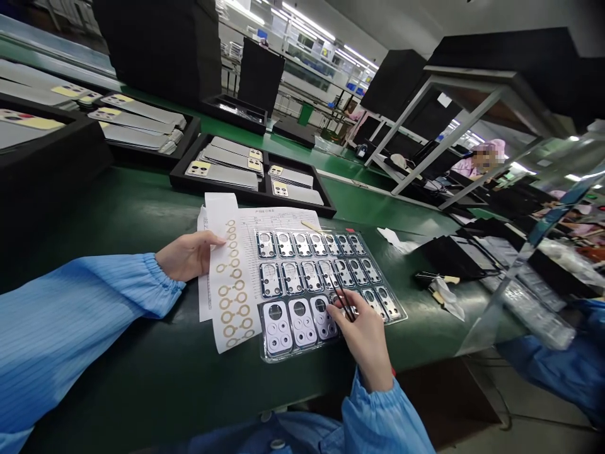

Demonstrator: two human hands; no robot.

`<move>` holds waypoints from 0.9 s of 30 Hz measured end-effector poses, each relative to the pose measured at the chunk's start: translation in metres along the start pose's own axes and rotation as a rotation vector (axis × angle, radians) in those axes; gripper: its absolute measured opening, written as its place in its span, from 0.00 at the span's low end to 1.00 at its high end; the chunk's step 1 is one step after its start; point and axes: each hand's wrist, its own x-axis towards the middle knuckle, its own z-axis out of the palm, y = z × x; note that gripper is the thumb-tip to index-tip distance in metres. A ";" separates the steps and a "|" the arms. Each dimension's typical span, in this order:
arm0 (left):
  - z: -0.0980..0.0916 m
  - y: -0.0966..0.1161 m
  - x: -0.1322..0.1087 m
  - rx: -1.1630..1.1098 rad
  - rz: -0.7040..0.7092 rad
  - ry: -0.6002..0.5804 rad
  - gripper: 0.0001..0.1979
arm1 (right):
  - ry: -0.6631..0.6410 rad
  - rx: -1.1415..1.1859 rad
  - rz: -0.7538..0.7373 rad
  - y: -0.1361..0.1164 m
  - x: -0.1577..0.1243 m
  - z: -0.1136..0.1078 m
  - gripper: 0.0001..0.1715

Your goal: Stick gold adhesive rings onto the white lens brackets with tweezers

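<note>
Nearest me, over the clear tray [331, 343] of camera-bezel parts [292, 277], the right hand [363, 334] pinches black tweezers [344, 301], tips down on a middle-row part; just left of that tray, the left hand [189, 255] lies flat on a white strip of gold rings [234, 284]; beyond the tray, black trays of phone backs [236, 165].

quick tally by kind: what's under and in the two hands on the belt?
Clear part tray: 1
White strip of gold rings, under left hand: 1
Printed sheet: 1
Tweezers, in right hand: 1
Total: 4
</note>
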 end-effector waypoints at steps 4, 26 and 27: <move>0.002 0.001 -0.002 -0.016 -0.018 -0.007 0.25 | -0.028 -0.012 0.057 -0.006 0.003 -0.001 0.22; 0.003 0.001 -0.002 0.008 0.001 0.006 0.24 | -0.009 0.052 0.047 0.013 0.021 -0.029 0.17; 0.003 0.001 -0.002 0.012 0.003 0.000 0.24 | -0.023 0.078 0.052 0.018 0.024 -0.029 0.18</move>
